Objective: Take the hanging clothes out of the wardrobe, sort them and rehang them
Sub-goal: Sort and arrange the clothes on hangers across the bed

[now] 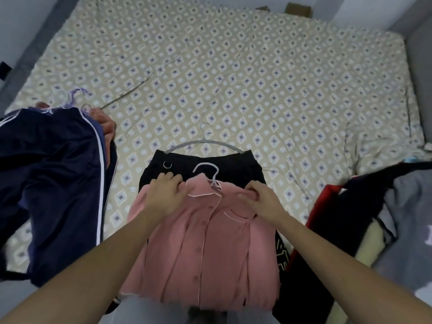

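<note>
My left hand (167, 194) grips the left shoulder of a pink button-front shirt with thin white piping (203, 249), fingers curled into the cloth beside the collar. My right hand (261, 199) pinches the shirt's right shoulder, thumb and fingers bunching the fabric. The shirt lies flat at the near edge of the bed (233, 66), on its pale lilac plastic hanger (210, 174), whose hook sticks out past the collar between my two hands.

The shirt rests on top of a black garment (238, 167), which is on a grey curved hanger with a metal hook (205, 142); that hanger's arc shows just beyond the black cloth, toward the middle of the bed.

Along the left edge of the bed lies a heap headed by a dark navy garment with white side stripes (58, 171), with some orange-pink cloth (107, 125) peeking out beside it and several pale purple and white hanger hooks (72, 99) at its far end.

At the right edge of the bed sits another pile of dark, red and grey clothes (374, 206). The bed is covered by a beige quilt printed with purple diamonds and white rings.
</note>
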